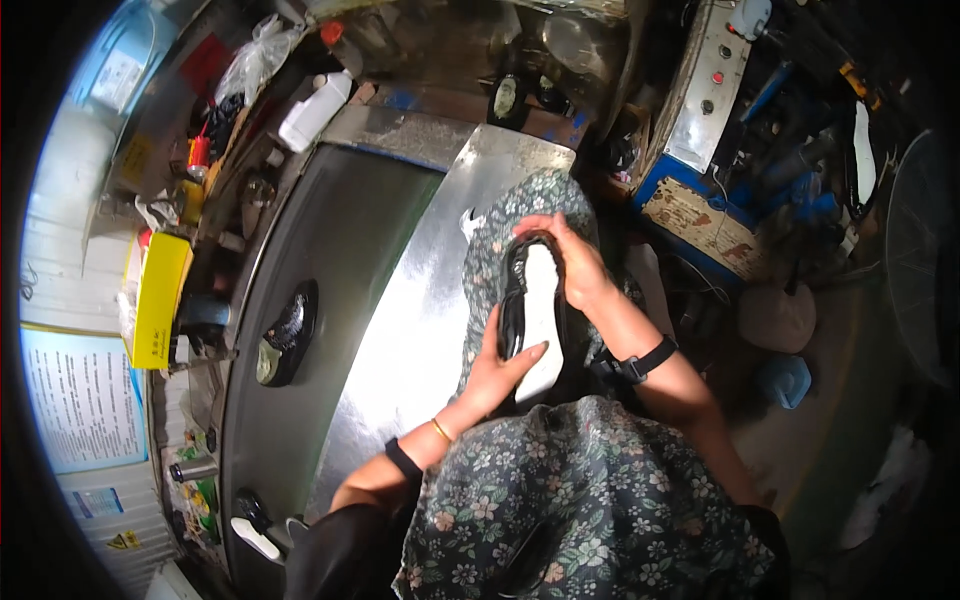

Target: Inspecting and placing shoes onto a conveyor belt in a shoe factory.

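Observation:
A black shoe upper with a white insole board (540, 300) is held bottom side up in front of me. My left hand (495, 375) wraps its lower end, the thumb lying across the white board. At the upper end my right hand (580, 265) grips the edge, fingers curled over the tip. Beneath the shoe, a dark floral cloth (545, 192) lies on a shiny metal sheet (400, 330). More floral fabric (590, 490) covers my lap.
To the left runs a dark belt (350, 225) carrying a black shoe (288, 335). Another white-bottomed shoe (258, 535) is at the lower left. A cluttered shelf with a yellow box (160, 300) stands beyond. At the upper right is a machine with a button panel (712, 90).

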A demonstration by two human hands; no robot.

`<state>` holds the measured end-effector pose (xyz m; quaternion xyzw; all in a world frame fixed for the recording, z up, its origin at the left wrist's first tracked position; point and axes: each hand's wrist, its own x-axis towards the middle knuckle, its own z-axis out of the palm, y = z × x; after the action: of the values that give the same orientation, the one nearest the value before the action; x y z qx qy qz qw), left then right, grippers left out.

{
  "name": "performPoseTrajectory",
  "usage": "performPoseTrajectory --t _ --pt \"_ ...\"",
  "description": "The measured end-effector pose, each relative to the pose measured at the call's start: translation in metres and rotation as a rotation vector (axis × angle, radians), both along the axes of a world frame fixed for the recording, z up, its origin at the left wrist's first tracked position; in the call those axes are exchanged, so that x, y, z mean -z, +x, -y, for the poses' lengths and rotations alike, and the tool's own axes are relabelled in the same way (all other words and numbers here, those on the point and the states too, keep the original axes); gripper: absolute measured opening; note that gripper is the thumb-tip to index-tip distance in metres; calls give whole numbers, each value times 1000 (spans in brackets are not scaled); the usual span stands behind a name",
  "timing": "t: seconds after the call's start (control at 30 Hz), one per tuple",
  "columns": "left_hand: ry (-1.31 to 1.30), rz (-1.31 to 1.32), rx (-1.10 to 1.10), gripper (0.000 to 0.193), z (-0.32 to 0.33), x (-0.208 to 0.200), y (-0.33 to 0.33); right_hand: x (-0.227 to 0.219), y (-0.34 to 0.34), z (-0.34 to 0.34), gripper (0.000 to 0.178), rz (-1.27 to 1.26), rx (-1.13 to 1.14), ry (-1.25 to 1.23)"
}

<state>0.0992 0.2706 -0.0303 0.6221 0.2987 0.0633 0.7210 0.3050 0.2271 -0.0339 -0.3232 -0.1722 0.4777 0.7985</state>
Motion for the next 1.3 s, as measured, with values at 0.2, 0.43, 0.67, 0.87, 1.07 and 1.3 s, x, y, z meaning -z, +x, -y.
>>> performPoseTrajectory --t 0.2,0.43,0.67,0.87,1.07,1.3 --pt "-281 -59 -184 87 -57 -50 12 -41 95 20 50 1126 45 -344" --pt "1230 -517 267 98 -57 -2 -61 -205 293 206 50 1976 745 -1505" --pt "1023 -51 -13 54 -54 -29 -11 -183 325 302 69 1590 1179 -1930" --pt "-95 172 357 59 -63 -101 80 -178 203 259 71 2084 1211 -1078" --pt "-1046 153 537 71 -89 -178 135 -149 128 138 53 2579 524 15" --pt "-479 85 81 44 -166 -125 125 -105 129 47 53 2066 208 -340"
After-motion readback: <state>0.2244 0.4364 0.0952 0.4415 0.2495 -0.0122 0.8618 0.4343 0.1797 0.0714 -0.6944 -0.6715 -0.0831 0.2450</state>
